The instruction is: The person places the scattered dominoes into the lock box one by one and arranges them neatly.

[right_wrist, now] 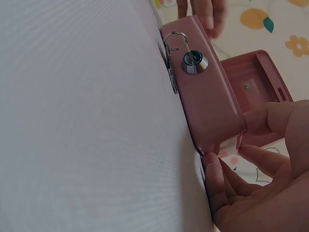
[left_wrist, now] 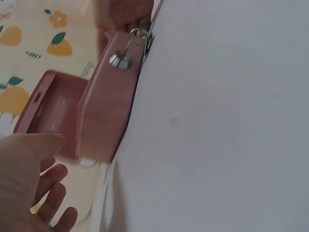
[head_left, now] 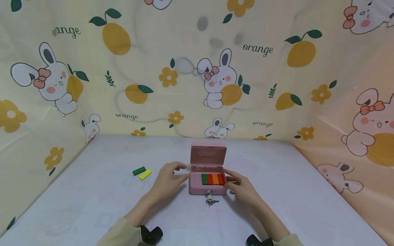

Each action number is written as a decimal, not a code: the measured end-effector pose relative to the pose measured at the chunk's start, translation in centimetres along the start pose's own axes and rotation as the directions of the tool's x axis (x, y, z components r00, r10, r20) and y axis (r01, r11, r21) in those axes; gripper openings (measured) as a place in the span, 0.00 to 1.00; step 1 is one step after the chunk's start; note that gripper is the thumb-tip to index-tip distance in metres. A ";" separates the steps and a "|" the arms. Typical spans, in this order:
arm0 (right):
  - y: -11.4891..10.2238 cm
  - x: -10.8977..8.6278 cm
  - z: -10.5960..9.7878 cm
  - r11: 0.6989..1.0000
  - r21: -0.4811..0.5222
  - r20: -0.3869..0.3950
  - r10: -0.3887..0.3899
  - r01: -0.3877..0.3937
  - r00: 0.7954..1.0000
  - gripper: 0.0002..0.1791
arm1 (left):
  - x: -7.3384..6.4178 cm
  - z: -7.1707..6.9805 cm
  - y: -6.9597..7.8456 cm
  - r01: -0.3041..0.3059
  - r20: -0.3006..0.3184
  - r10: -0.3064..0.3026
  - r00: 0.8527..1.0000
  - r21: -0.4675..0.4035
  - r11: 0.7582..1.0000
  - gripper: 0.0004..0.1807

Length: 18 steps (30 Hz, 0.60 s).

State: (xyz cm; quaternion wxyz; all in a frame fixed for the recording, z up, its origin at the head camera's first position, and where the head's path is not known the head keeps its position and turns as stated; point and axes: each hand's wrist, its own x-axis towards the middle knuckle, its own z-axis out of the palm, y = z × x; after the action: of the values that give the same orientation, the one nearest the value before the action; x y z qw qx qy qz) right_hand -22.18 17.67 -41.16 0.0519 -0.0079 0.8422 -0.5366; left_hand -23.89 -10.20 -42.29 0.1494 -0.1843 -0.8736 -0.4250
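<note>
A pink cash box [head_left: 199, 190] stands on the table with its lid [head_left: 207, 154] raised. Inside, a row of small coloured blocks [head_left: 210, 179], green, red and orange, lies against the right side. A key sits in the front lock [right_wrist: 194, 62], with a key ring [right_wrist: 175, 41] hanging from it. My right hand [head_left: 243, 188] holds the box's right wall, thumb at the rim and fingers low along the outside. My left hand [head_left: 167, 179] is beside the left wall with loosely bent fingers and nothing in them; whether its thumb touches the box I cannot tell.
On the white table [head_left: 101, 191], a green block [head_left: 139, 171] and a yellow block [head_left: 145, 174] lie left of my left hand. A patterned cloth [head_left: 184, 68] with rabbits and oranges rises behind the table and along both sides.
</note>
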 end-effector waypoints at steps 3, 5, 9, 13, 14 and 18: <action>0.0 0.1 0.0 1.000 -0.011 -0.002 0.003 -0.003 1.000 0.30 | -0.8 -1.3 -0.7 0.009 -0.032 -0.009 0.999 -0.014 1.000 0.17; 0.0 0.1 0.0 1.000 -0.018 -0.003 0.005 -0.005 1.000 0.30 | -1.2 -2.1 -1.3 0.019 -0.050 -0.020 0.999 -0.018 1.000 0.17; 0.0 0.1 0.0 1.000 -0.019 -0.004 0.005 -0.005 1.000 0.30 | -2.1 -4.0 -2.3 0.043 -0.076 -0.045 0.996 -0.018 0.999 0.18; 0.0 0.0 0.0 1.000 -0.011 -0.003 0.005 -0.005 1.000 0.30 | -2.9 -6.3 -3.4 0.096 -0.091 -0.096 0.991 -0.003 0.995 0.20; 0.0 0.0 0.0 1.000 -0.011 -0.002 0.004 -0.004 1.000 0.30 | -3.1 -6.8 -3.7 0.113 -0.094 -0.113 0.989 0.002 0.994 0.21; 0.0 0.0 -0.1 1.000 -0.008 0.002 0.009 -0.009 1.000 0.30 | -3.6 -8.6 -5.0 0.186 -0.092 -0.183 0.979 0.033 0.982 0.24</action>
State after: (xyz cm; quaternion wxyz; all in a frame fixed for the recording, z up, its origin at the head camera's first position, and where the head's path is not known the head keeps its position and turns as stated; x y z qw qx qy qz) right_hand -22.20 17.77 -41.13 0.0549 -0.0049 0.8444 -0.5329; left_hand -22.02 -20.61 -42.14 0.1515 -0.0805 -0.8880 -0.4267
